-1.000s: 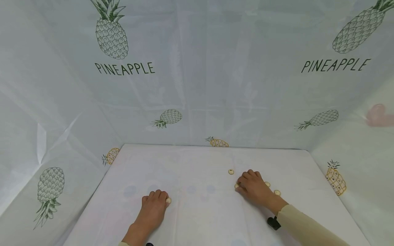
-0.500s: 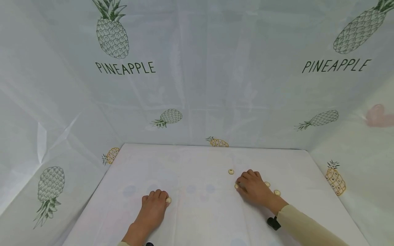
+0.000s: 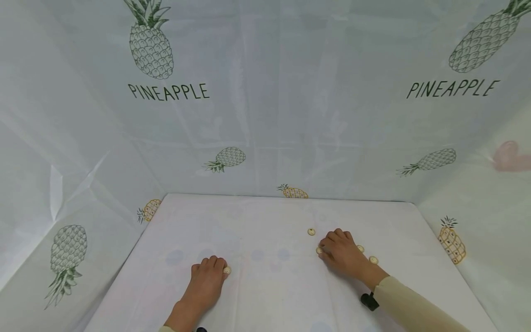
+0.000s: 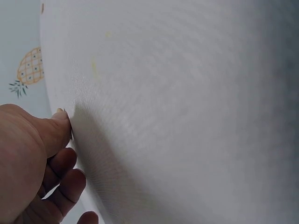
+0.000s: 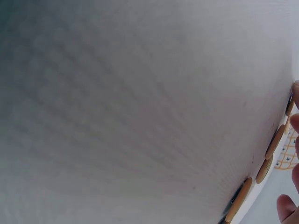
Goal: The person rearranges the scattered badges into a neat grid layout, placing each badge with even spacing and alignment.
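Observation:
My left hand (image 3: 206, 282) rests low at the left middle of the table and pinches a small round wooden disc (image 3: 227, 270) by its edge, the thumb against it. In the left wrist view the left hand (image 4: 44, 154) has its fingers curled under, and its disc is mostly hidden. Farther right, my right hand (image 3: 342, 252) holds another pale disc (image 3: 319, 250) between thumb and fingers at the tabletop. The right wrist view catches only the fingertips (image 5: 286, 207) at its right edge. Faint markings show on the discs, too small to read.
One loose disc (image 3: 311, 232) lies beyond the right hand. Two more, a disc (image 3: 360, 248) and a nearer disc (image 3: 374, 260), lie just right of that hand. White cloth covers the table (image 3: 269, 295); pineapple-printed sheets (image 3: 265, 115) hang around its back and sides.

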`<state>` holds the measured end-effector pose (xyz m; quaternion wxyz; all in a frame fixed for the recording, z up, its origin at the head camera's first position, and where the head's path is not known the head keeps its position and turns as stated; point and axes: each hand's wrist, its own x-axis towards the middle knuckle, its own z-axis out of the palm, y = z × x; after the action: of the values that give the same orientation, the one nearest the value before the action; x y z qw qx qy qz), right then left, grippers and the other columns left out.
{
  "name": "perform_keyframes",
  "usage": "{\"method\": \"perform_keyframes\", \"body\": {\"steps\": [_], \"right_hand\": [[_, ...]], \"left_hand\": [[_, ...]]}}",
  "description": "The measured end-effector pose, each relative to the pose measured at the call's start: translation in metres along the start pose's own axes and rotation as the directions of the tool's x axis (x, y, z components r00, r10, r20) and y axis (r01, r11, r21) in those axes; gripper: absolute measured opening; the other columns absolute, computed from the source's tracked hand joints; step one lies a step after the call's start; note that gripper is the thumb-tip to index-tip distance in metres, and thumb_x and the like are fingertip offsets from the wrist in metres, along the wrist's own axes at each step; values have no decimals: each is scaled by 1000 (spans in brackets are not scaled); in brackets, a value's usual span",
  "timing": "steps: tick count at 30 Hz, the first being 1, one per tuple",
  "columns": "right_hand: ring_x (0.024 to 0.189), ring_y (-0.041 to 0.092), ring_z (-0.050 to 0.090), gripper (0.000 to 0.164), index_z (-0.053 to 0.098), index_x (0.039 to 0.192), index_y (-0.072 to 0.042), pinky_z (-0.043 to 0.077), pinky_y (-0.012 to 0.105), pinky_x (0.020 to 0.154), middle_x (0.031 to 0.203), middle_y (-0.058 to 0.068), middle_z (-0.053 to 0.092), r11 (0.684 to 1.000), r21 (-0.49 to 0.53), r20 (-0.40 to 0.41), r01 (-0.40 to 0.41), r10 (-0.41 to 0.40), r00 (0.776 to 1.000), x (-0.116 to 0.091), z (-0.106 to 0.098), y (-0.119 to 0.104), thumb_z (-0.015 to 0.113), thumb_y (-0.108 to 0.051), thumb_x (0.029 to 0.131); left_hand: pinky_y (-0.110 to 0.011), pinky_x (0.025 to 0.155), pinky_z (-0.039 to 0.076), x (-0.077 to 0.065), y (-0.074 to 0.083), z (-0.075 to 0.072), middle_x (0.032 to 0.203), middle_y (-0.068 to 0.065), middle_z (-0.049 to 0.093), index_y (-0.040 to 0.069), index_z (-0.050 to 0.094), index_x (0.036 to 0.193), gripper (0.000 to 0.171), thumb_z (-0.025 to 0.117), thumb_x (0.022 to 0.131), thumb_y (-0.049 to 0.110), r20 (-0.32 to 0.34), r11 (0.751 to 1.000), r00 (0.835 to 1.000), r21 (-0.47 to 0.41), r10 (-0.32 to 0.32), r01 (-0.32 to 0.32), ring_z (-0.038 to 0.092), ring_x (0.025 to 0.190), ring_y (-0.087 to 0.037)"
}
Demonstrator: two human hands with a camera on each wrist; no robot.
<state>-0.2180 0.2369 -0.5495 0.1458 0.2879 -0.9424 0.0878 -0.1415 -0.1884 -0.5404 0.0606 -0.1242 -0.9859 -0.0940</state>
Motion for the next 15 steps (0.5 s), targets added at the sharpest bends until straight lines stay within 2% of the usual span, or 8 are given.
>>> {"method": "perform_keyframes", "body": {"steps": [8,15], "right_hand": [[96,16,48,18,74,101,-16,42,45,89,100,-4,64,1000,3,-6,6,-6,1000,0,0,0,84,-27,91],[96,16,48,19,75,102,-17,41,45,89,100,-4,64,1000,3,21,-26,26,999,1,1,0,84,-29,91]], "left_hand": [[-47,82,45,0,0,0,92,5,53,14,63,104,18,76,97,23,1,1000,1000,-10,-1,1,46,83,-14],[-46,82,45,1,0,2,92,5,53,13,63,104,19,77,97,24,-4,1000,1000,-4,-2,2,47,84,-14]]}}
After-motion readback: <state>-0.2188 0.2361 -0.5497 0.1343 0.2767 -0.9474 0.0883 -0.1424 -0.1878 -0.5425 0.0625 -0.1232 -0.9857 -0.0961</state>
